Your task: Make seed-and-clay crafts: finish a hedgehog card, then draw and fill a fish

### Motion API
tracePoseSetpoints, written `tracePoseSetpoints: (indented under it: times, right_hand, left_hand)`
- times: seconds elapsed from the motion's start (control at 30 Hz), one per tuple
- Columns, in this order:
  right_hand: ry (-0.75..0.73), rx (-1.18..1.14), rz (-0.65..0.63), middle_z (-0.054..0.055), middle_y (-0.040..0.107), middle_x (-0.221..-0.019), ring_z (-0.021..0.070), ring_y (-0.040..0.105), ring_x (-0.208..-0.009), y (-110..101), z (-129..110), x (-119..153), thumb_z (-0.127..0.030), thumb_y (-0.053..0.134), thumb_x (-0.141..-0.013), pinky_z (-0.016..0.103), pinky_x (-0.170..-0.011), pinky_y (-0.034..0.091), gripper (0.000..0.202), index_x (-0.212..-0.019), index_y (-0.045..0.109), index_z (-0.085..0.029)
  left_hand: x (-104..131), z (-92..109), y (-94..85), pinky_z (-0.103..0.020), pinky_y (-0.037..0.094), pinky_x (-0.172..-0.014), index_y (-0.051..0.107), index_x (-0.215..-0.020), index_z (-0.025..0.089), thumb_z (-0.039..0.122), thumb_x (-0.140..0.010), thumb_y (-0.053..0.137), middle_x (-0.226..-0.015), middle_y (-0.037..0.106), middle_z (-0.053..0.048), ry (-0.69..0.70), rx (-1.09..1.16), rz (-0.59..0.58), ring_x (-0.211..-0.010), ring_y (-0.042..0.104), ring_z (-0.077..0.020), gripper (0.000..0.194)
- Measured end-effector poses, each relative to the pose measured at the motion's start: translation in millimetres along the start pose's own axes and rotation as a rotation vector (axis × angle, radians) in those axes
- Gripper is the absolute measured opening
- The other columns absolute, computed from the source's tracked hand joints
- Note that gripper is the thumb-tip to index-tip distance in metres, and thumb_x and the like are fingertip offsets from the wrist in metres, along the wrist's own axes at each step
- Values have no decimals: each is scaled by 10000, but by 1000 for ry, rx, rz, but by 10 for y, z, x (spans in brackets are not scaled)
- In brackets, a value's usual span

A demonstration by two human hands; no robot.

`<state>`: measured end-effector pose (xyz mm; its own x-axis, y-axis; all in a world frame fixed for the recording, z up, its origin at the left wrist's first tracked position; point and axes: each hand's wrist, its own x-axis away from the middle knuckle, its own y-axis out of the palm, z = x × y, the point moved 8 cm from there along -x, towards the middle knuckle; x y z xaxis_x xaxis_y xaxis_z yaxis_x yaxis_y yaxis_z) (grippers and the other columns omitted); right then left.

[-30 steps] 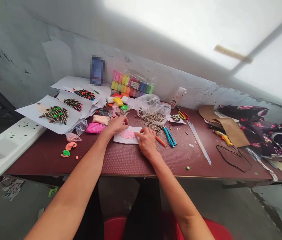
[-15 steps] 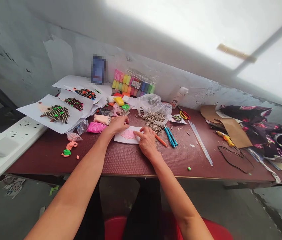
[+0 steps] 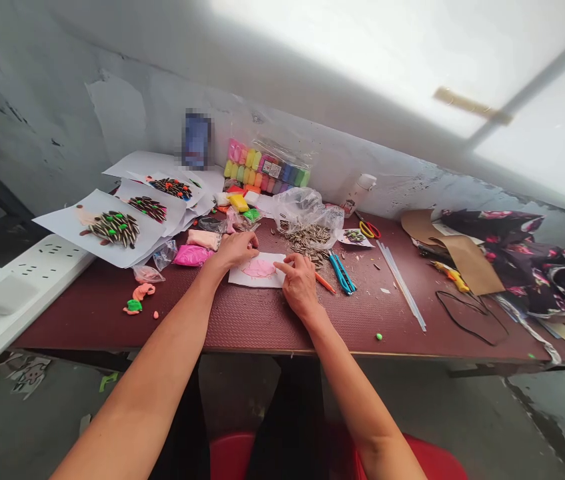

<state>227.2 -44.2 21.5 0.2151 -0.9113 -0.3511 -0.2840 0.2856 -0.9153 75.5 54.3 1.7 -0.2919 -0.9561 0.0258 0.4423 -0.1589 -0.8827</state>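
A small white sheet of paper (image 3: 275, 282) lies on the table between my hands. Pressed onto it is a flat, rounded patch of pink clay (image 3: 259, 268), with a drawn outline showing around its edge. My left hand (image 3: 239, 250) grips the sheet's upper left edge, its fingers curled and its thumb close to them. At the sheet's right side rests my right hand (image 3: 299, 280), its index finger stretched towards the clay and its other fingers bent. An orange pen-like tool (image 3: 325, 283) and a blue cutter-like tool (image 3: 343, 273) lie right of that hand.
Sunflower seeds (image 3: 309, 237) lie heaped behind my right hand, beside a plastic bag (image 3: 307, 203). Pink clay in a packet (image 3: 193, 255) sits left. Farther out are seed-covered hedgehog pictures (image 3: 115, 230), scissors (image 3: 369, 228), glue sticks (image 3: 402, 287), a yellow glue gun (image 3: 452, 275) and a power strip (image 3: 37, 277).
My right hand has drawn back slightly to the right, its index finger moving off the pink clay, so more of the patch shows. My left hand stays in place.
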Motion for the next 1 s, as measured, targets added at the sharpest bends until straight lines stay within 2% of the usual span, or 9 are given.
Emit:
tracePoseSetpoints:
  times: [0.2, 0.4, 0.67, 0.83, 1.0]
  right_hand:
    - [-31, 97, -97, 87, 609, -1165, 237, 477, -1075, 37, -73, 39, -114, 523, -965, 381, -935, 331, 385, -1173, 762, -333]
    - [-7, 59, -55, 82, 607, -1170, 225, 492, -1045, -33, -64, 53, -98, 517, -963, 378, -940, 328, 390, -1154, 770, -325]
    - [-78, 36, -126, 72, 623, -1170, 222, 486, -1007, 13, -156, 66, -82, 496, -957, 372, -905, 333, 408, -1136, 774, -320]
    - [-94, 22, -91, 68, 626, -1183, 209, 487, -985, -28, -188, 64, -78, 497, -957, 362, -915, 329, 388, -1094, 785, -299]
    - [-172, 16, -94, 64, 608, -1208, 216, 478, -1016, -14, -260, 85, -67, 489, -950, 357, -913, 326, 426, -1124, 772, -335]
  left_hand:
    - [5, 3, -3, -365, 458, -971, 700, -1024, 239, 293, -793, 590, -1077, 770, -41, 3, 7, 2, -1075, 672, -264, 261]
    - [3, 1, -4, -365, 461, -965, 703, -1030, 238, 298, -792, 592, -1083, 771, -45, 4, 8, -3, -1074, 672, -267, 269]
    - [7, -2, -12, -363, 467, -962, 713, -1027, 234, 297, -784, 593, -1083, 764, -46, 2, 21, 5, -1066, 672, -271, 277]
    - [17, 7, -20, -349, 471, -946, 705, -1018, 236, 286, -786, 585, -1092, 765, -42, 9, 20, 10, -1060, 671, -260, 266]
    - [10, -1, -18, -357, 473, -945, 699, -1026, 242, 284, -785, 591, -1101, 767, -41, 10, 17, 19, -1067, 670, -267, 267]
